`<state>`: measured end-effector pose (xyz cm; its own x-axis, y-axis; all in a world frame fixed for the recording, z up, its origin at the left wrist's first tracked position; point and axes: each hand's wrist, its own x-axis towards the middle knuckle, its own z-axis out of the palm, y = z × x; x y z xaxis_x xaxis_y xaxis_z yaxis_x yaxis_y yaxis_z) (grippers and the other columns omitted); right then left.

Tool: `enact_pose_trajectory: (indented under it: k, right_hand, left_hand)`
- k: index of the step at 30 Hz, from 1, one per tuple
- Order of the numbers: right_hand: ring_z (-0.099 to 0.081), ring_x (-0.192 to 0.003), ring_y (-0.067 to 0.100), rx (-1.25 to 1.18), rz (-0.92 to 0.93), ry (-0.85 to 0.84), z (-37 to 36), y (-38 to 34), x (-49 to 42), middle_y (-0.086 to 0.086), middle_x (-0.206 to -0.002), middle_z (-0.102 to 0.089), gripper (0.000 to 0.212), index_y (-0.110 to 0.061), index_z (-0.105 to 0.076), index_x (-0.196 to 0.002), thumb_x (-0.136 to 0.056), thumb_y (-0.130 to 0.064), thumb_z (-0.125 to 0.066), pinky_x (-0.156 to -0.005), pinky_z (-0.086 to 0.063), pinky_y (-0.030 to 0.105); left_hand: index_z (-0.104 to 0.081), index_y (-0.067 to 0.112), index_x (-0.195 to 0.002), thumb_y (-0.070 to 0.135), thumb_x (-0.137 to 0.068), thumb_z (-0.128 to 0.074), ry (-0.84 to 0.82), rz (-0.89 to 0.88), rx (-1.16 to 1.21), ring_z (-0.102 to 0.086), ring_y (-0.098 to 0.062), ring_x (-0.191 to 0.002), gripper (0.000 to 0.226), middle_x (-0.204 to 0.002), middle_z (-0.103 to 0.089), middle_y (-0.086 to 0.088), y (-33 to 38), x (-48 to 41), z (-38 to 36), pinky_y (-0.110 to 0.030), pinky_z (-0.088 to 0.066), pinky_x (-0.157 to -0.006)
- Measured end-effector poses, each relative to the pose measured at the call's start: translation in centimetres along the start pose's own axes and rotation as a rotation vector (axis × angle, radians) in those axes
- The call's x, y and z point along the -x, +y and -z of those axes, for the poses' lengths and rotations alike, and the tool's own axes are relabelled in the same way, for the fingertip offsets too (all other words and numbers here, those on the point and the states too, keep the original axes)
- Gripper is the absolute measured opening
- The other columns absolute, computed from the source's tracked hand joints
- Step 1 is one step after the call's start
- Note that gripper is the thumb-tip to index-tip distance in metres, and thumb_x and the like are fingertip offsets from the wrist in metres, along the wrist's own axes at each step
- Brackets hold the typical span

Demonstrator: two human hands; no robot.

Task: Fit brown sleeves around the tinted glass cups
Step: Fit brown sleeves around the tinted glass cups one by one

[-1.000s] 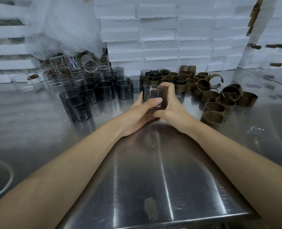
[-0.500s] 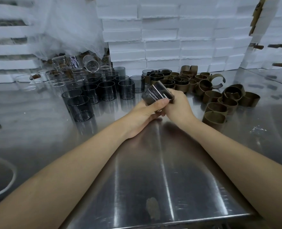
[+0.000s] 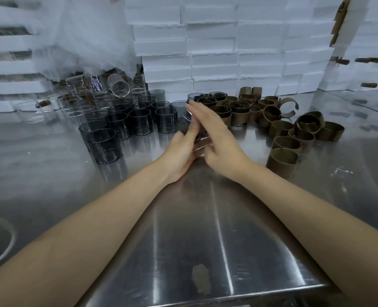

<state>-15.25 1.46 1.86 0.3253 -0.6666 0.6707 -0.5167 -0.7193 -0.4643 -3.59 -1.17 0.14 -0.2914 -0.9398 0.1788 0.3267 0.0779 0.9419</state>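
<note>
A person's left hand (image 3: 180, 152) is gripping a tilted tinted glass cup (image 3: 184, 122) just above the steel table (image 3: 205, 229), while the right hand (image 3: 214, 134), fingers straight, is pressing flat against it. A few sleeved cups (image 3: 236, 117) are standing behind. Many bare tinted cups (image 3: 140, 121) and loose brown sleeves (image 3: 286, 141) are waiting, so most of the work appears undone.

On one steel table (image 3: 183, 229), about eleven bare tinted glass cups (image 3: 101, 145) stand at ten o'clock, and one more tinted cup (image 3: 184, 122) is tilted at the centre. Behind them, at eleven o'clock, are some half-dozen clear glasses (image 3: 118, 85), too jumbled to count exactly. Roughly seven sleeved cups (image 3: 239, 117) stand at one o'clock, and about a dozen loose brown sleeves (image 3: 282, 161) at two o'clock. Dozens of white foam boxes (image 3: 214, 46) are stacked at twelve o'clock.
</note>
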Motion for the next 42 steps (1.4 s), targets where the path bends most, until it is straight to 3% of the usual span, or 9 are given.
enact_pose_trajectory:
  k: [5,10,15,20,24,30,34,37,42]
  right_hand:
    - [-0.014,-0.148,0.013,-0.006,-0.09,-0.008,-0.1,0.6,0.3,0.0,-0.16,-0.018,0.093,-0.016,-0.028,-0.151,-0.067,0.02,-0.043,-0.12,-0.019,0.029]
    - [-0.054,-0.112,-0.001,-0.161,-0.339,0.076,0.2,1.4,-0.2,-0.016,-0.124,-0.055,0.083,-0.023,-0.033,-0.148,-0.076,0.007,-0.06,-0.097,-0.041,0.009]
    - [-0.066,-0.088,0.018,-0.21,-0.415,0.019,0.3,2.0,-0.7,0.005,-0.093,-0.069,0.031,-0.003,-0.062,-0.105,-0.075,0.007,-0.064,-0.082,-0.054,0.039]
    - [-0.063,-0.102,0.029,-0.002,-0.341,-0.157,-0.5,2.1,0.1,0.014,-0.109,-0.068,0.042,-0.002,-0.052,-0.12,-0.079,0.004,-0.058,-0.09,-0.05,0.042]
    - [-0.063,-0.103,0.024,-0.047,-0.337,-0.176,-1.0,1.9,0.2,0.007,-0.121,-0.062,0.07,-0.008,-0.031,-0.146,-0.081,0.007,-0.056,-0.095,-0.05,0.035]
    - [-0.023,-0.144,0.014,-0.031,-0.281,-0.154,-0.6,1.6,0.3,0.004,-0.158,-0.022,0.094,-0.016,0.0,-0.154,-0.084,-0.001,-0.06,-0.113,-0.026,0.019]
    - [0.006,-0.148,0.01,0.03,-0.191,-0.157,-0.9,1.0,0.3,0.002,-0.162,0.004,0.096,-0.012,0.006,-0.153,-0.086,-0.005,-0.062,-0.109,0.003,0.003]
    - [-0.017,-0.146,0.013,-0.058,-0.29,-0.101,-0.6,1.1,0.0,0.003,-0.16,-0.016,0.097,-0.012,0.003,-0.154,-0.084,-0.001,-0.064,-0.115,-0.021,0.019]
    - [-0.057,-0.09,0.011,-0.134,-0.429,-0.091,0.5,1.7,-0.4,-0.006,-0.096,-0.058,0.054,-0.009,-0.047,-0.124,-0.075,0.003,-0.067,-0.079,-0.045,0.024]
  left_hand:
    - [-0.049,0.02,-0.134,0.055,-0.093,-0.043,-0.033,-0.053,-0.172,-0.063,-0.012,-0.117,0.054,-0.123,-0.068,0.002,-0.1,0.4,-0.2,-0.024,-0.053,-0.087]
    - [-0.05,0.015,-0.122,0.037,-0.096,-0.045,-0.037,-0.152,-0.356,-0.065,0.004,-0.099,0.035,-0.111,-0.066,0.003,-0.6,0.5,-0.2,-0.016,-0.052,-0.083]
    - [-0.053,0.005,-0.127,0.056,-0.085,-0.047,-0.02,-0.14,-0.266,-0.067,-0.012,-0.101,0.066,-0.114,-0.068,-0.009,-0.3,0.6,-0.2,-0.023,-0.054,-0.085]
    - [-0.063,0.005,-0.102,0.054,-0.097,-0.037,0.21,-0.076,-0.033,-0.069,-0.014,-0.07,0.056,-0.08,-0.071,-0.007,0.0,-0.2,-0.2,-0.023,-0.056,-0.069]
    - [-0.064,0.007,-0.111,0.043,-0.101,-0.045,0.276,-0.058,-0.037,-0.07,-0.012,-0.082,0.042,-0.094,-0.073,-0.005,0.2,-0.4,0.0,-0.027,-0.056,-0.078]
    - [-0.058,0.008,-0.129,0.034,-0.1,-0.054,0.201,-0.013,-0.038,-0.063,-0.023,-0.118,0.039,-0.124,-0.067,-0.011,0.4,0.1,-0.1,-0.046,-0.045,-0.107]
    - [-0.061,0.018,-0.126,0.038,-0.103,-0.047,0.113,-0.027,-0.138,-0.063,-0.013,-0.117,0.034,-0.123,-0.068,-0.002,0.5,0.4,-0.4,-0.034,-0.048,-0.101]
    - [-0.057,0.008,-0.132,0.036,-0.104,-0.042,0.074,-0.051,-0.2,-0.064,-0.02,-0.114,0.042,-0.122,-0.068,-0.011,0.4,0.4,-0.5,-0.031,-0.05,-0.098]
    - [-0.059,0.005,-0.124,0.037,-0.103,-0.043,0.071,-0.006,-0.226,-0.069,-0.019,-0.097,0.042,-0.107,-0.071,-0.012,0.1,0.3,-0.6,-0.03,-0.056,-0.082]
